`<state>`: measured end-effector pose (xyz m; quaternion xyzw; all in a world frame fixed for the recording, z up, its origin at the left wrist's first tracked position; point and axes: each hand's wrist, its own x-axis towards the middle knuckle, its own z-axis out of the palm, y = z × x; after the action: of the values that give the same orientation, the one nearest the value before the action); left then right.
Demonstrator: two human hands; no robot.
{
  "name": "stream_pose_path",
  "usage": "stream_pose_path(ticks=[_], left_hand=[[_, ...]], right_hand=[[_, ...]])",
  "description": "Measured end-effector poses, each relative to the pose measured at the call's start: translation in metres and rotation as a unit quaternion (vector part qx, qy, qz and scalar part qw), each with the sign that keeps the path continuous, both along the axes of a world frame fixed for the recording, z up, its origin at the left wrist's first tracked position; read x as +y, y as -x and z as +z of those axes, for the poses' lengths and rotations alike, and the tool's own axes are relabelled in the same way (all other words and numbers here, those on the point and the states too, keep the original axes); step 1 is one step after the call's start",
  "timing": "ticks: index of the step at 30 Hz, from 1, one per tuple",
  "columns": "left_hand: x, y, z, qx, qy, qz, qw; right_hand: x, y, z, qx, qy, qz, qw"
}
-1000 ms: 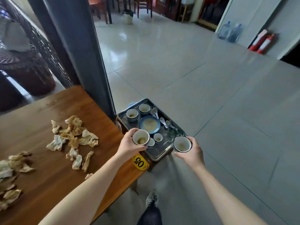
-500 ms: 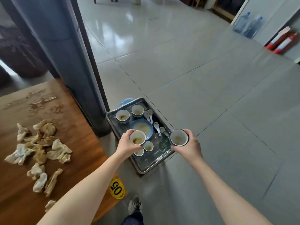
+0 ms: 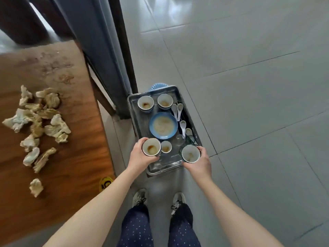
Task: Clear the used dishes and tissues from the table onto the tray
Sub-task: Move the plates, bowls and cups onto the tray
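Tray: rectangular metal tray (image 3: 137, 122), frame centre, already loaded with used bowls, blue plate, spoons.
Left hand (image 3: 140, 155): grip closed around stained white cup (image 3: 151, 147) above tray.
Right hand (image 3: 199, 162): grip closed around second white cup (image 3: 190, 154), tray's lower-right corner.
Left to do: crumpled soiled tissues (image 3: 38, 122) on wooden surface (image 3: 71, 157), frame left.

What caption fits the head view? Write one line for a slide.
Each hand, left and right, holds a used bowl over the tray; tissues wait on the table.

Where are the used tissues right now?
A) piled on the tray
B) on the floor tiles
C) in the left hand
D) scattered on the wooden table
D: the crumpled tissues lie scattered on the wooden table, while the tray holds only dishes and each hand grips a cup.
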<state>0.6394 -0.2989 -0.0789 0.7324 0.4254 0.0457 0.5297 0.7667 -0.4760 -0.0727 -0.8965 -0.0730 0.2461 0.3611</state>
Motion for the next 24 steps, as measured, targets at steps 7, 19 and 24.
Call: stream_pose_path(ticks=[7,19,24], left_hand=[[-0.053,0.024,-0.041,0.028,0.029,0.112,0.993],[-0.071,0.020,-0.133,0.071,0.047,0.156,0.984],[-0.066,0.011,-0.171,0.085,0.017,0.141,0.986]], right_hand=[[-0.009,0.003,-0.042,0.022,0.006,0.097,0.995],[-0.011,0.016,-0.121,0.055,0.025,0.149,0.987],[-0.004,0.014,-0.158,0.055,0.006,0.150,0.987]])
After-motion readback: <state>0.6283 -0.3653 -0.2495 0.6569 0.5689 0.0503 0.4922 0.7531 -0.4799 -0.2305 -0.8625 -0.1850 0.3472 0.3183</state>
